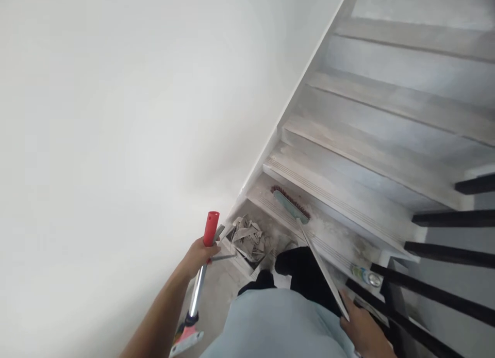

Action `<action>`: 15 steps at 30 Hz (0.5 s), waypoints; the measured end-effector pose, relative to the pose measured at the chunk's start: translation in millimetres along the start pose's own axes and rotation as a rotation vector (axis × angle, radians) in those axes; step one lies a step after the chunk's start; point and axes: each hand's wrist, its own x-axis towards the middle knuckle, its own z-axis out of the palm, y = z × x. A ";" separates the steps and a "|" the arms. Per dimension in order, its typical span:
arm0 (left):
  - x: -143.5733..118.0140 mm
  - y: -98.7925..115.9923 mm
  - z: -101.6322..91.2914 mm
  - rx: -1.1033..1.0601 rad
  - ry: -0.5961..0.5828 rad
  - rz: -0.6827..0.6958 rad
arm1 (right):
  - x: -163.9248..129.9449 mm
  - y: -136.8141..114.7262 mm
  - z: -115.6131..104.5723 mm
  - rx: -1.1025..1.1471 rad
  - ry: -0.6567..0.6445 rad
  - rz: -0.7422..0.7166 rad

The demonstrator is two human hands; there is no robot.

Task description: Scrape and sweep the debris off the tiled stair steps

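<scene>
Grey, dusty stair treads (348, 203) climb away from the person here, with a plain white wall (116, 115) on the left and black railing bars (444, 255) on the right. Looks like mid-sweep on the lower steps.

The left hand (199, 255) is wrapped around a shiny metal pole with a red plastic cap (201, 275), held roughly upright near the wall; down at its bottom end there's a pinkish-red fitting, partly cut off by the frame edge, so hard to say what it is. The right hand (361, 329) is closed on the long pale handle of a teal-backed broom with reddish bristles (290, 206), whose head sits on a tread two or so steps up, tilted across the step.

Just beside the left hand, at the foot of the stairs, there's a small white box full of grey broken tile scraps (247, 239). A bit of pale dust shows on the tread around the broom head.

My guess at the step in hand: dragging dust down off that tread. The next stroke would call for pulling the broom head toward the step's edge with one hand while keeping the pole steady in the other, and not knocking the small round can (367, 276) sitting on the step by the railing.
</scene>
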 end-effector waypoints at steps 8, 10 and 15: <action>26.3 -44.2 10.5 -0.018 -0.142 0.058 | -36.7 -26.8 48.8 0.124 0.068 0.114; 38.6 -51.2 9.3 0.003 -0.105 0.064 | -49.6 -39.8 50.8 0.092 0.095 0.153; 85.4 -63.8 7.2 0.073 -0.001 0.083 | -66.8 -65.9 60.6 0.127 0.129 0.291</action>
